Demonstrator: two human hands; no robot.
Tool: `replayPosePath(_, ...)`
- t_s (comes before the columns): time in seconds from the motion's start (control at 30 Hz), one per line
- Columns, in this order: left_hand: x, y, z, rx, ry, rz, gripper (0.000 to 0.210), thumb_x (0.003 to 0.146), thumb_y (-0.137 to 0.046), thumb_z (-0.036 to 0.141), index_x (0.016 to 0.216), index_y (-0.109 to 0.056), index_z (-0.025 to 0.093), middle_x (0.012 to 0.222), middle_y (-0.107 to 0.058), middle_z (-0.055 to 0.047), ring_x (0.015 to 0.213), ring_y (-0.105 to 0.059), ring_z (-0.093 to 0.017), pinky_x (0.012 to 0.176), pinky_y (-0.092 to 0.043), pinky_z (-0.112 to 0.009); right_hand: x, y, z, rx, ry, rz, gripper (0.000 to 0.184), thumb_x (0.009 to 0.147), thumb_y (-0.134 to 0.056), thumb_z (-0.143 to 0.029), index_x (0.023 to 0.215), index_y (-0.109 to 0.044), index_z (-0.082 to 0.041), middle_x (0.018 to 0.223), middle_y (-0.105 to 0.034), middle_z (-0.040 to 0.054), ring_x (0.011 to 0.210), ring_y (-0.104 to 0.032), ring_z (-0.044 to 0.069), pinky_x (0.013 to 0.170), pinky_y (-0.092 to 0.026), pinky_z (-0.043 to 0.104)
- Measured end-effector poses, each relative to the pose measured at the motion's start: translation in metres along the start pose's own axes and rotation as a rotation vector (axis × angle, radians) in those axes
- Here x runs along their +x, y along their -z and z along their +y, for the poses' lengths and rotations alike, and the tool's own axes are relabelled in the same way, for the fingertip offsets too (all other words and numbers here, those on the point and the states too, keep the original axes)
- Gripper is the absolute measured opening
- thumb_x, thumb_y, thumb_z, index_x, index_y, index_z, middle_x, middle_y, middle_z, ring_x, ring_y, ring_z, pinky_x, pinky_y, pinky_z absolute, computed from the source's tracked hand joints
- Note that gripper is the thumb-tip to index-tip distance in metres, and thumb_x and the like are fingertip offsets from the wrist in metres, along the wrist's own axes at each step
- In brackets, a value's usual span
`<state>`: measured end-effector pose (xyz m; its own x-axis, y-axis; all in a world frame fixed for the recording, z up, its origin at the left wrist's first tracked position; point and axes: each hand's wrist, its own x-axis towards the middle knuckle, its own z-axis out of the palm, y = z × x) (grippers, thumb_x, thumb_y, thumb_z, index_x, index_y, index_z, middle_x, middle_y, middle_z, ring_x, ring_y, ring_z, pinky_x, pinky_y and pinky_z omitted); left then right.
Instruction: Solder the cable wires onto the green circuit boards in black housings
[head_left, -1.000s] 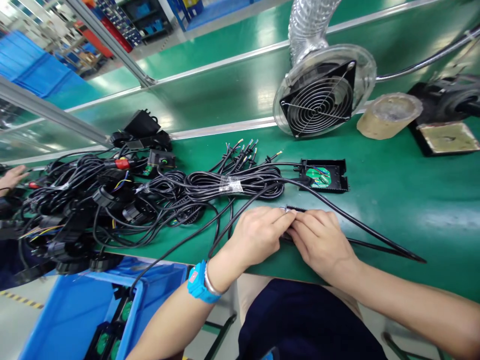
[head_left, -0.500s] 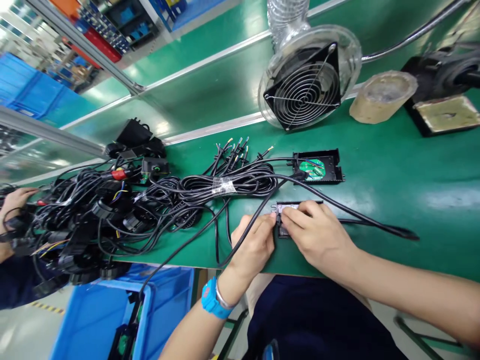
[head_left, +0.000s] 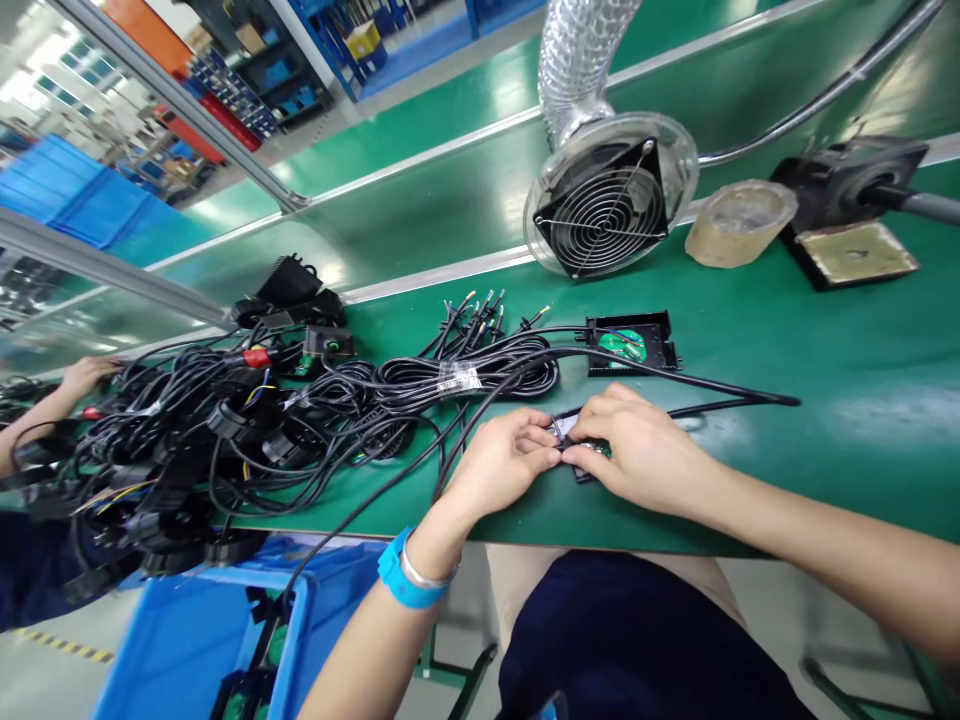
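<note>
Landmark: taped coil of smooth black cable (head_left: 499, 380) | shallow black rectangular housing (head_left: 583, 475) lay right of coil, nearside | left hand (head_left: 501, 458): curled, fingertips pinched housing's left end | right hand (head_left: 643, 445): bent fingers gripped housing | black open-topped tray (head_left: 660, 352), round green board (head_left: 622, 348) inside, sat right of coil

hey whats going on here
A person's left hand and right hand are on a black case, partly hiding it, near the front of the bench. Behind it lies an open case with a green board inside. To the left are a cable coil and a heap of black parts, with another person's hand beside it.
</note>
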<state>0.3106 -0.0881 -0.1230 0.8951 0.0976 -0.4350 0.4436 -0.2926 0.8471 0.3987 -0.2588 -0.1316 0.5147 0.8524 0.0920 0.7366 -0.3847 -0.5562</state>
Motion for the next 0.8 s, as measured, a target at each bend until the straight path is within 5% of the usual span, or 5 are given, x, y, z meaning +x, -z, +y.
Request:
replayPosePath(0.13, 0.003, -0.005, -0.003, -0.102, 0.014, -0.016, 0.036, 0.076, -0.065, 0.021, 0.111, -0.062, 0.012, 0.099, -0.069, -0.008, 0.081, -0.066, -0.015, 0.075, -0.053, -0.025, -0.004, -0.008, 0.002, 0.020, 0.048, 0.082, 0.016, 0.084, -0.060, -0.021, 0.073, -0.069, -0.014, 0.068, -0.055, 0.0051, 0.074, -0.043, 0.017, 0.070, -0.037, 0.029)
replayPosePath(0.3, 0.010, -0.006, 0.002, -0.097, 0.045, -0.063, 0.027, 0.081, -0.059, 0.031, 0.097, -0.068, 0.012, 0.073, -0.066, -0.003, 0.062, -0.059, -0.010, 0.053, -0.046, -0.018, -0.010, -0.019, 0.003, 0.027, 0.184, 0.240, 0.024, 0.089, -0.051, -0.016, 0.072, -0.066, -0.011, 0.069, -0.054, 0.0070, 0.072, -0.042, 0.017, 0.069, -0.038, 0.030)
replayPosePath(0.57, 0.007, -0.009, -0.001, 0.005, -0.132, 0.006, 0.035, 0.080, -0.057, 0.015, 0.114, -0.064, 0.014, 0.088, -0.062, -0.003, 0.076, -0.062, -0.011, 0.069, -0.051, -0.022, -0.007, -0.004, 0.009, 0.139, 0.139, 0.116, 0.021, 0.087, -0.049, -0.011, 0.073, -0.065, -0.013, 0.079, -0.059, 0.0075, 0.080, -0.047, 0.017, 0.074, -0.043, 0.032)
replayPosePath(0.8, 0.002, -0.013, 0.007, 0.160, -0.133, 0.107, 0.042, 0.080, -0.054, 0.013, 0.121, -0.055, 0.014, 0.085, -0.063, -0.002, 0.073, -0.062, -0.012, 0.068, -0.051, -0.023, -0.009, -0.015, 0.005, 0.057, 0.094, 0.211, 0.016, 0.084, -0.052, -0.014, 0.076, -0.065, -0.011, 0.080, -0.057, 0.0091, 0.084, -0.048, 0.020, 0.080, -0.044, 0.037)
